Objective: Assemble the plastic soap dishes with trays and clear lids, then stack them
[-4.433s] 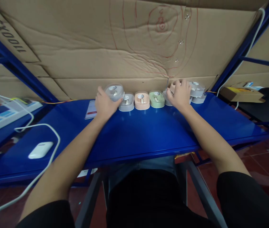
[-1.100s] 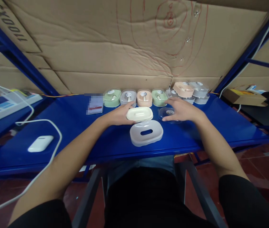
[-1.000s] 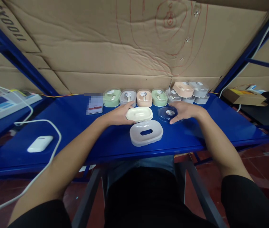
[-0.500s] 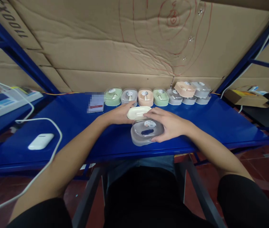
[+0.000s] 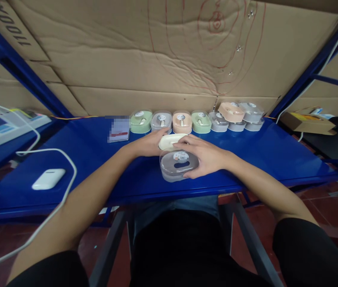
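At the front middle of the table, my right hand [image 5: 207,156] is closed round the right side of a grey oval plastic box [image 5: 174,164] with a clear cover, a round label and a dark slot in its top. Just behind the box is a cream oval dish [image 5: 169,142], held at its left end by my left hand [image 5: 150,143]. The left fingertips are partly hidden behind the dish. My right fingers overlap the dish's right end; whether they touch it I cannot tell.
Several covered boxes in green [image 5: 141,121], grey [image 5: 161,122] and peach [image 5: 182,122] line the back of the blue table [image 5: 97,159], stacked at the right. A phone [image 5: 120,129], a white earbud case [image 5: 48,179] and a white cable [image 5: 72,181] lie on the left.
The grey box in my right hand has shifted slightly left and turned a little. My right fingers have moved left over the cream dish. My left hand stays almost in place.
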Demonstrator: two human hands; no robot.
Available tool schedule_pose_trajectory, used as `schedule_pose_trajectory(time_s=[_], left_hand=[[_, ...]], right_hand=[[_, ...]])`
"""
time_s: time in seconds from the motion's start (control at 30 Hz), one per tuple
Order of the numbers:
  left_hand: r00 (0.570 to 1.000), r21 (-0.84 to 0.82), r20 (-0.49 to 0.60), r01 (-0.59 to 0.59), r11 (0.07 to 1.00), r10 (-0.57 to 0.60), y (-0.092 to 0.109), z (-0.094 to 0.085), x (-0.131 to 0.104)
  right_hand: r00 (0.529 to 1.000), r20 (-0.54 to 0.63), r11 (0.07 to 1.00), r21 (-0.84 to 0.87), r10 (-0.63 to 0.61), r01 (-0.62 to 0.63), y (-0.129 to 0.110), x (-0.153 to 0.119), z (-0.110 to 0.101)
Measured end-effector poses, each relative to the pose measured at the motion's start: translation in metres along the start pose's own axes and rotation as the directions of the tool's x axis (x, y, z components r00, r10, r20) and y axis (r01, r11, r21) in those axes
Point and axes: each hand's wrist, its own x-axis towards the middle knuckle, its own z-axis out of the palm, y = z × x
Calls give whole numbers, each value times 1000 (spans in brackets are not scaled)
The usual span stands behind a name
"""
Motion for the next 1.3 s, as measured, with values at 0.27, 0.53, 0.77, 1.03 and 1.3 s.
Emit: schedule_pose_trajectory(time_s=[0.27,0.53,0.77,1.03,1.3], left_hand=[[1000,-14,12,-18,1000,18,5,-1,2],[1000,9,1,16,1000,-16,1,0,0],[1000,-63,22,1,998,1,-12,4,2],[994,-262,-2,-104,959,107,7,27,6],[999,-370,21,-25,929,36,8,16,1]], right_hand=[[999,50,1000,17,20,-21,3,1,4],[1000,14,996,91,-1,0,13,-7,20],[999,-32,996,88,35,-32,16,-16,3],[938,-184,955,12,292,-295,41,-22,-17],[937,-85,939,-30,339,-342,30,-7,1]])
